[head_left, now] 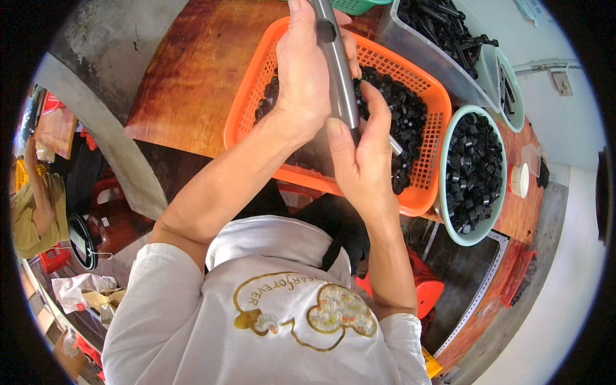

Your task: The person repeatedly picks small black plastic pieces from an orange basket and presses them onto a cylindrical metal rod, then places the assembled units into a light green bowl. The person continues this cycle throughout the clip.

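Observation:
A grey metal tube [340,70] with a black fitting near its upper part slants over the orange basket. My left hand [301,77] is wrapped round its upper length, fingertips showing on the far side. At the tube's dark lower end, my right hand [366,154] grips with thumb and fingers on either side. A thin silvery rod [396,146] sticks out beside the right hand; where its other end goes is hidden. Beneath both hands stands the orange basket [436,141], holding many small black plastic pieces [401,115].
To the right, a pale green bowl [443,192] holds black caps. Behind it are a clear bin [388,32] of long black parts and another green bowl [516,96]. A white cup [520,181] is at the right edge of the wooden table [192,70]. Another person [42,205] sits far left.

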Motion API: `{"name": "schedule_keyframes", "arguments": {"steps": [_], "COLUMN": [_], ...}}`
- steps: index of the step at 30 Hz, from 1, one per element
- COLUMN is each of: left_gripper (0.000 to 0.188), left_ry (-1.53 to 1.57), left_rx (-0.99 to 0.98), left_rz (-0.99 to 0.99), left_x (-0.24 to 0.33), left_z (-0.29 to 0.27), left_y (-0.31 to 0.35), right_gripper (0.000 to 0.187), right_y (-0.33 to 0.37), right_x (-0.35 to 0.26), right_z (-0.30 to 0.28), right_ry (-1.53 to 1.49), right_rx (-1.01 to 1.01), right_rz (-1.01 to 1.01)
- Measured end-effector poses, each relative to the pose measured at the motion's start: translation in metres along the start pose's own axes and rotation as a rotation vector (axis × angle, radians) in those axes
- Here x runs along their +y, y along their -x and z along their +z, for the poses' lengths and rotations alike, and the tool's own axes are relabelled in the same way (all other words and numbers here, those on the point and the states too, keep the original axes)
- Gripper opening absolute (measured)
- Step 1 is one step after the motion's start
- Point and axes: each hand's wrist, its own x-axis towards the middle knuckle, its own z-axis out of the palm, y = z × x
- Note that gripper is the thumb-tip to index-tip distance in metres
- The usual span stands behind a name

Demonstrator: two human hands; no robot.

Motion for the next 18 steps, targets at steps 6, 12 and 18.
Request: {"name": "schedule_keyframes", "arguments": {"steps": [6, 12, 18], "left_gripper": [0.048, 0.047, 0.049], "left_ry": [0.071, 0.037, -0.055], "left_rx": [0.072, -0.008, -0.033], "left_rz": [-0.073, -0.141, -0.119], "left_x": [0.005, 0.003, 0.000], "left_z": [0.000, 0.000, 0.002], "left_y": [-0.005, -0.003, 0.000], "right_gripper": [0.108, 0.131, 0.126], "right_y": [0.002, 0.000, -0.001], "right_x": [0.014, 0.033, 0.036], "right_z": [-0.017, -0.035, -0.032], "right_ry": [0.058, 0.284, 0.251], "right_rx": [-0.116, -0.114, -0.138], "right_rz": [-0.149, -0.317, -0.304]}}
